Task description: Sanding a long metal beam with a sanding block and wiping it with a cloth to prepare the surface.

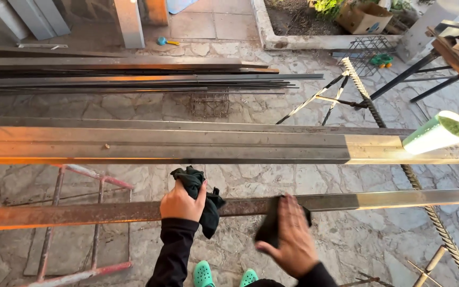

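The left hand (181, 203) is closed round a bunched dark rag (200, 194), gripping the rusty steel bar (81, 213) beneath it to steady it. The right hand (292, 239), fingers spread flat, presses a dark cloth (270, 226) onto the same bar where rust gives way to cleaner metal. Beyond both hands, a green cup (436, 133) lies tipped on the wide steel beam (187, 144); its contents cannot be told
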